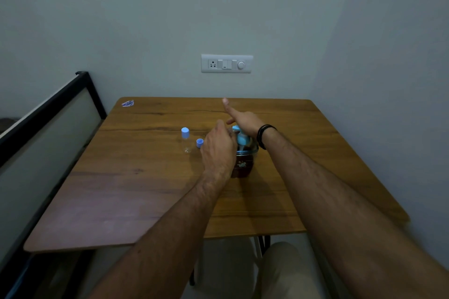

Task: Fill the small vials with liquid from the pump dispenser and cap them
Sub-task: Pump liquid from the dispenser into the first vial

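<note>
While the right hand rests flat on the pump bottle mid-table to push it, the left hand curls by the spout, likely holding a hidden vial. A capped vial and loose cap wait beside.

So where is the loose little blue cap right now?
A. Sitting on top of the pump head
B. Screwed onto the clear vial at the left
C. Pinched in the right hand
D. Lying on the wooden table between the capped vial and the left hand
D: the loose small blue cap lies on the wooden table, between the capped clear vial and the left hand.
</note>
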`<state>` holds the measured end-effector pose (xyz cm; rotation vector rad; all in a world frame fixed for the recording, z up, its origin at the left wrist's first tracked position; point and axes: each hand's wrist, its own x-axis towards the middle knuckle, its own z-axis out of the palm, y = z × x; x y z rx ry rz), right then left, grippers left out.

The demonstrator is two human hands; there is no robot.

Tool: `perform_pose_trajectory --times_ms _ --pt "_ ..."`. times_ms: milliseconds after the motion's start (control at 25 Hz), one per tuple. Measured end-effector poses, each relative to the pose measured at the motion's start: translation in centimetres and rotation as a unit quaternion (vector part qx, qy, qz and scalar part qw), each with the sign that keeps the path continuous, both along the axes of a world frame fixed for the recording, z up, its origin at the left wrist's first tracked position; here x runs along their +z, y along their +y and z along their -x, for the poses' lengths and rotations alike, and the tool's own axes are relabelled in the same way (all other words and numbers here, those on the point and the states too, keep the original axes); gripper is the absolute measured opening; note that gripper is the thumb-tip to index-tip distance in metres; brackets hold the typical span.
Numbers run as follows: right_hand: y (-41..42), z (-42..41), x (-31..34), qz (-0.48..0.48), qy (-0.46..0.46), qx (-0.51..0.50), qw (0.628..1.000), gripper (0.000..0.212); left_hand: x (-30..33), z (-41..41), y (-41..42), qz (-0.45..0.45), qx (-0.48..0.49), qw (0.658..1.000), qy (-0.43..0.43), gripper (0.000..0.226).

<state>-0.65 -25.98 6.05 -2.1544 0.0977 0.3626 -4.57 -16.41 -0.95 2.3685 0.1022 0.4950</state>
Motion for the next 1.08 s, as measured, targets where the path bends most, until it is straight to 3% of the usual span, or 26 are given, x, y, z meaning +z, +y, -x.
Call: perform_pose_trajectory --times_ms 120,320,520,720,920,1080 --pt "0.2 0.0 -0.4 0.026 -0.025 -0.015 0.999 0.066 -0.1 -0.1 0.0 -0.002 0.004 1.000 0.002 0.012" --pt "-0.2 0.1 0.5 -0.022 0.051 0.000 0.998 0.096 -0.1 -0.2 0.1 0.003 -0.001 1.000 -0.001 0.012" --pt "0.3 -0.4 -0.4 0.044 -0.029 -0.006 0.999 0.066 -0.1 -0.2 0.0 -0.001 0.001 1.000 -0.003 0.011" --pt "-0.3 0.1 0.5 -0.016 0.043 0.009 0.999 0.094 0.0 0.0 0.0 -0.002 0.001 1.000 -0.006 0.010" --pt "0.2 -0.6 -0.5 0.061 -0.048 0.007 0.997 0.063 -0.3 -0.2 0.0 -0.007 0.002 1.000 -0.004 0.011" --pt "-0.3 -0.2 0.5 -0.011 0.054 0.020 0.998 0.098 -0.3 -0.3 0.0 0.005 -0.004 1.000 -0.003 0.012"
